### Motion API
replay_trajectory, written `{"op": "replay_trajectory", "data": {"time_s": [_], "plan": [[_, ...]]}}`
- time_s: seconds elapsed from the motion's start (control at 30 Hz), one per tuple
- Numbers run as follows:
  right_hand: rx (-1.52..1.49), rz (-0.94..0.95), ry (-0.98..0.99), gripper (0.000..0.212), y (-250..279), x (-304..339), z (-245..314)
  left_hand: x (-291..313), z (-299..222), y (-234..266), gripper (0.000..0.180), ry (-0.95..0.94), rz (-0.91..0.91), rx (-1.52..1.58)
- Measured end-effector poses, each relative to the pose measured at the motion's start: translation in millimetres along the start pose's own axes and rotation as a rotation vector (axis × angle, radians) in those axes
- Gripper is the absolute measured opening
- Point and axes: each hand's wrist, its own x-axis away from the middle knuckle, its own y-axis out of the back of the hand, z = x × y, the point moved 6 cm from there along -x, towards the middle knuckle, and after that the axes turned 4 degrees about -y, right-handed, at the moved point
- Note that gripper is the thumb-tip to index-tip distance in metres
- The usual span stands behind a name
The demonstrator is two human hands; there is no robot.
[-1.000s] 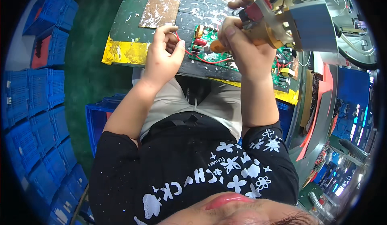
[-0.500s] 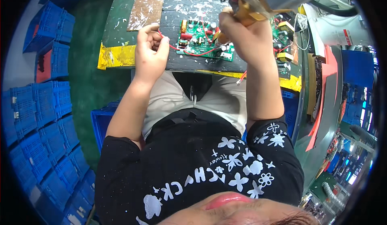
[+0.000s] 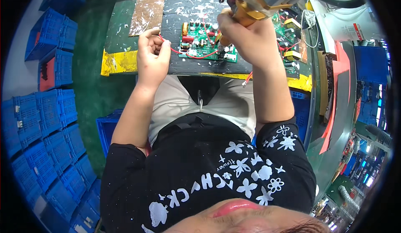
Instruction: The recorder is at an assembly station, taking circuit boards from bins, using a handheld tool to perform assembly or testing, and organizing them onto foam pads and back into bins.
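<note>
A green circuit board [image 3: 211, 57] crowded with capacitors, coils and other parts lies on the dark mat in front of me. From it a red wire [image 3: 200, 58] curves along the near side to my left hand [image 3: 153, 59], whose thumb and fingers close on it. Above the board's right side, my right hand [image 3: 252, 45] is wrapped round the handle of a yellow-and-grey glue gun [image 3: 249, 10] with a black cable. Its tip points down at the board near the wire; whether it touches cannot be made out.
More green boards [image 3: 291, 45] with yellow-wrapped parts stand at the bench's right. Yellow tape [image 3: 119, 61] covers the worn front edge. White residue specks the mat [image 3: 188, 7]. Blue crates [image 3: 48, 112] are stacked on the left. A loose red wire end [image 3: 246, 80] hangs by my right forearm.
Both hands and the circuit board appear slightly further left. The glue gun has come down and left with my right hand, its tip now over the board near the wire.
</note>
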Motion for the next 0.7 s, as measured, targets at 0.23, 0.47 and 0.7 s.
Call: {"op": "replay_trajectory", "data": {"time_s": [0.23,0.47,0.7], "plan": [[-0.191,-0.227,-0.18,0.05,4.0,2.4,23.2,1.5,1.1,2.4,0.036,0.01,-0.006,-0.029],[-0.177,-0.194,0.084,0.043,30.0,16.5,33.5,0.3,0.0,1.7,0.037,0.001,0.004,-0.009],[-0.138,-0.152,-0.031,0.045,35.9,28.1,1.8,0.9,-2.2,0.5,0.037,-0.027,0.008,-0.008]]}}
